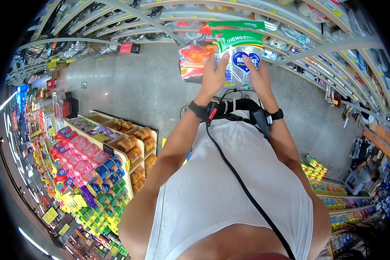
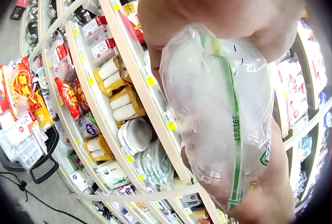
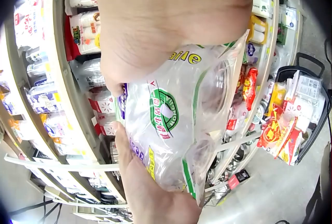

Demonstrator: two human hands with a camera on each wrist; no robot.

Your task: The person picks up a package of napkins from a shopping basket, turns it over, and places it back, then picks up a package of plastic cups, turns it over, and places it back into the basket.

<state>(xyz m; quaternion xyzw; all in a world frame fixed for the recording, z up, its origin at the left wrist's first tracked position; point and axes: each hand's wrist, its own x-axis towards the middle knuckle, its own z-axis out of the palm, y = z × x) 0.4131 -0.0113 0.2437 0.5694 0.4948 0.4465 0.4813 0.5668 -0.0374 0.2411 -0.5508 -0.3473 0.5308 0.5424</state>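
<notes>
A clear plastic package of cups with a green header (image 1: 238, 41) is held up between both hands in the head view. The left hand (image 1: 213, 76) grips its left side, thumb on the front. On its right side the right hand (image 1: 260, 78) grips it, thumb also on the front. The left wrist view shows the package's clear underside (image 2: 218, 110) with a green-printed seam, a hand at each end. In the right wrist view the package (image 3: 166, 115) shows a round green logo, and the fingers of both hands wrap its edges.
Shelves of packaged goods (image 1: 329, 56) curve around the front and right. A basket (image 3: 306, 156) on the floor holds red and white packages (image 3: 280, 133). A display (image 1: 130, 190) of bottles and jars stands at the left. Grey floor (image 1: 130, 82) lies between.
</notes>
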